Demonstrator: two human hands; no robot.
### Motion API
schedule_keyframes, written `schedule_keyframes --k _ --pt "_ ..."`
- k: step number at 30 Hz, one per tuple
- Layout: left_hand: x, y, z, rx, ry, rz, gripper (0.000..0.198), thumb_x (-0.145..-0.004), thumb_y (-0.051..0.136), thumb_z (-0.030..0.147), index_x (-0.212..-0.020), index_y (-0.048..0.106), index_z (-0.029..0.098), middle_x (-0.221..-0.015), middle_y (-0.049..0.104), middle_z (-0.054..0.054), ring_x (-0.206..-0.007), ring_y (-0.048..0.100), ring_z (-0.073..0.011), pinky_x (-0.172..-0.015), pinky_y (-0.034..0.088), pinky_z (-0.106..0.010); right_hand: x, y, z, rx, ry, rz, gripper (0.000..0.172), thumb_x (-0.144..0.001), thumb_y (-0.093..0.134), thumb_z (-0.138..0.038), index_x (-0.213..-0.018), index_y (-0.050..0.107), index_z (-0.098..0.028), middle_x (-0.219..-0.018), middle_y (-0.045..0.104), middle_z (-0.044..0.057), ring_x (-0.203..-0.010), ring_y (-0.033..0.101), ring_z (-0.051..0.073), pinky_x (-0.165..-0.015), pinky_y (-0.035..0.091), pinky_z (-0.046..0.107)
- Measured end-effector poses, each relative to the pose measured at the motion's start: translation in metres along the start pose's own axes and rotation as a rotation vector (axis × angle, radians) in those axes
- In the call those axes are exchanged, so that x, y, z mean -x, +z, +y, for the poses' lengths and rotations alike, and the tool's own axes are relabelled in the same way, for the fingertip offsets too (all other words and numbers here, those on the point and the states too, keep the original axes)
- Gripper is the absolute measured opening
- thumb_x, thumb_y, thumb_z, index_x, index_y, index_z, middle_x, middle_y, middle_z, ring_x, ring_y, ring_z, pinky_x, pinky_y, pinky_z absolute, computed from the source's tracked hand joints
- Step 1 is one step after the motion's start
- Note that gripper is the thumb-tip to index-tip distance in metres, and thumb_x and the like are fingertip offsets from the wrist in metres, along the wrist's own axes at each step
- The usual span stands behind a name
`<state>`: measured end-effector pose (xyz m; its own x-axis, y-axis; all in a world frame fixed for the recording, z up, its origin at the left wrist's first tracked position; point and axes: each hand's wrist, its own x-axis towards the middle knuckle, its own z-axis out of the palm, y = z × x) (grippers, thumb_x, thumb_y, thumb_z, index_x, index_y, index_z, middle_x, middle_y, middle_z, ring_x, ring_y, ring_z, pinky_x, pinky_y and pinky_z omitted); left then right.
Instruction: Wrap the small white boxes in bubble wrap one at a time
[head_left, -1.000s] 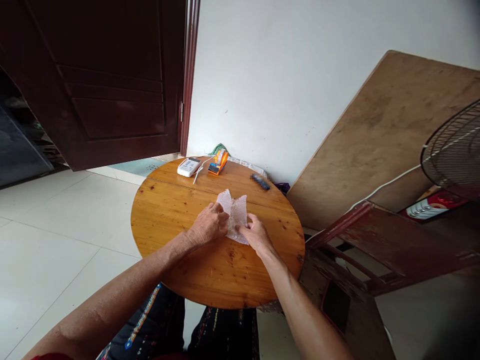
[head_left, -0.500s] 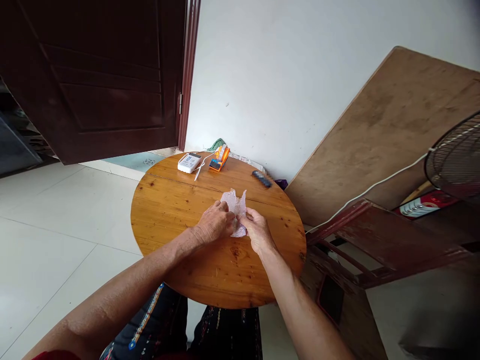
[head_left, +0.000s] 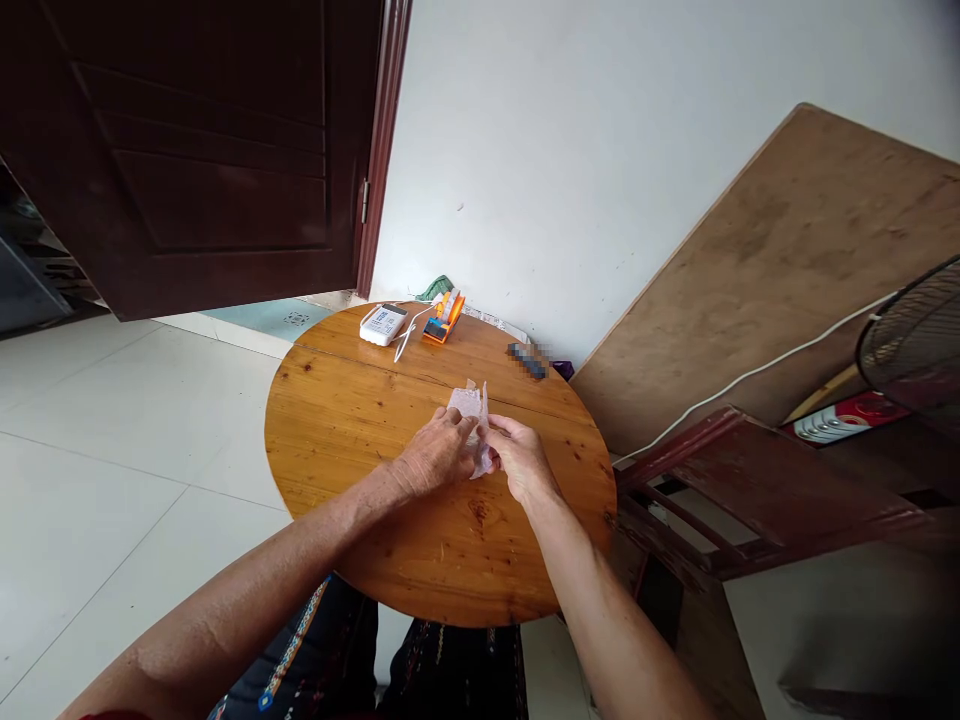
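A small sheet of clear bubble wrap (head_left: 471,405) is bunched up between my two hands over the middle of a round wooden table (head_left: 360,420). My left hand (head_left: 433,458) is closed on its left side, fingers curled over it. My right hand (head_left: 521,458) pinches its right side. Only the top of the wrap shows above my fingers; whatever is inside it is hidden.
At the table's far edge lie a white box (head_left: 383,323) with a white cable, an orange tape dispenser (head_left: 442,318) and a small dark object (head_left: 526,360). A dark wooden chair (head_left: 750,500) stands at the right, a board (head_left: 787,270) leans on the wall, a fan (head_left: 919,335) sits far right.
The bubble wrap lay spread out flat a second ago; my hands have moved together and folded it into a narrow bunch.
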<state>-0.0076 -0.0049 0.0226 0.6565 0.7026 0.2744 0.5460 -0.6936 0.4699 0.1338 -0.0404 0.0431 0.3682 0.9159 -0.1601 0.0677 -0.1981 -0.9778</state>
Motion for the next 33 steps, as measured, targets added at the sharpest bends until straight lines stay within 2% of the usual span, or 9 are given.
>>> schedule_keyframes --k 6,10,14,16,18,21,23,29,33 --pt "0.001 0.003 0.002 0.055 -0.038 0.052 0.049 -0.081 0.062 0.026 -0.129 0.054 0.015 -0.109 0.062 -0.014 -0.104 0.057 -0.0294 -0.093 0.050 -0.043 0.007 0.000 -0.009 0.122 -0.015 -0.135 0.025 -0.070 0.066 -0.023 -0.094 0.067 -0.013 -0.071 0.070 0.003 -0.045 0.053 0.009 -0.032 0.036 0.018" --pt "0.006 0.007 -0.008 0.261 -0.047 0.106 0.055 -0.077 0.062 0.019 -0.131 0.053 0.013 -0.108 0.062 -0.013 -0.098 0.059 -0.0254 -0.089 0.051 -0.040 0.015 -0.004 -0.010 0.209 -0.074 -0.205 0.045 -0.070 0.059 -0.015 -0.115 0.064 -0.015 -0.093 0.074 0.007 -0.056 0.056 0.011 -0.041 0.039 0.019" --pt "0.009 0.013 -0.018 0.550 -0.170 0.158 0.053 -0.075 0.058 0.009 -0.127 0.056 0.014 -0.100 0.062 -0.006 -0.079 0.058 -0.0142 -0.073 0.052 -0.027 0.018 -0.010 -0.007 0.276 -0.120 -0.270 0.061 -0.067 0.057 -0.011 -0.128 0.058 -0.014 -0.108 0.072 0.009 -0.070 0.059 0.011 -0.064 0.048 0.025" --pt "0.009 0.017 -0.020 0.576 -0.188 0.177 0.042 -0.076 0.059 0.010 -0.117 0.062 0.015 -0.097 0.060 -0.004 -0.075 0.056 -0.0123 -0.070 0.050 -0.025 0.016 -0.013 -0.007 0.278 -0.122 -0.304 0.064 -0.067 0.056 -0.011 -0.131 0.057 -0.013 -0.110 0.072 0.009 -0.070 0.058 0.011 -0.069 0.049 0.027" --pt "0.009 0.019 -0.020 0.561 -0.172 0.180 0.035 -0.076 0.061 0.011 -0.110 0.066 0.016 -0.094 0.057 -0.003 -0.075 0.055 -0.0117 -0.070 0.049 -0.025 0.014 -0.015 -0.007 0.257 -0.108 -0.337 0.065 -0.068 0.055 -0.013 -0.133 0.055 -0.013 -0.113 0.071 0.010 -0.068 0.058 0.011 -0.065 0.048 0.027" --pt "0.010 0.019 -0.019 0.563 -0.151 0.183 0.039 -0.075 0.063 0.012 -0.114 0.065 0.018 -0.094 0.056 -0.002 -0.075 0.054 -0.0117 -0.070 0.048 -0.025 0.013 -0.018 -0.006 0.223 -0.089 -0.372 0.065 -0.070 0.053 -0.016 -0.135 0.053 -0.012 -0.118 0.069 0.014 -0.072 0.061 0.014 -0.056 0.046 0.026" --pt "0.011 0.017 -0.017 0.585 -0.152 0.180 0.040 -0.076 0.065 0.016 -0.116 0.063 0.017 -0.094 0.057 -0.002 -0.074 0.054 -0.0119 -0.068 0.047 -0.025 0.013 -0.019 -0.006 0.225 -0.089 -0.387 0.064 -0.072 0.052 -0.016 -0.135 0.052 -0.012 -0.122 0.067 0.016 -0.078 0.064 0.016 -0.058 0.048 0.027" --pt "0.014 0.012 -0.008 0.562 -0.190 0.167 0.044 -0.079 0.069 0.037 -0.115 0.063 0.013 -0.095 0.055 -0.005 -0.082 0.055 -0.0175 -0.076 0.048 -0.032 0.015 -0.017 -0.015 0.360 -0.241 -0.525 0.059 -0.070 0.046 -0.005 -0.125 0.060 -0.020 -0.121 0.070 0.009 -0.103 0.066 0.020 -0.086 0.053 0.033" --pt "0.016 0.015 -0.007 0.530 -0.146 0.155 0.049 -0.073 0.065 0.017 -0.122 0.059 0.015 -0.100 0.052 -0.006 -0.091 0.054 -0.0196 -0.084 0.049 -0.033 0.007 -0.014 -0.023 0.460 -0.304 -0.588 0.055 -0.068 0.043 0.000 -0.115 0.064 -0.021 -0.113 0.073 0.005 -0.101 0.067 0.019 -0.094 0.050 0.036"
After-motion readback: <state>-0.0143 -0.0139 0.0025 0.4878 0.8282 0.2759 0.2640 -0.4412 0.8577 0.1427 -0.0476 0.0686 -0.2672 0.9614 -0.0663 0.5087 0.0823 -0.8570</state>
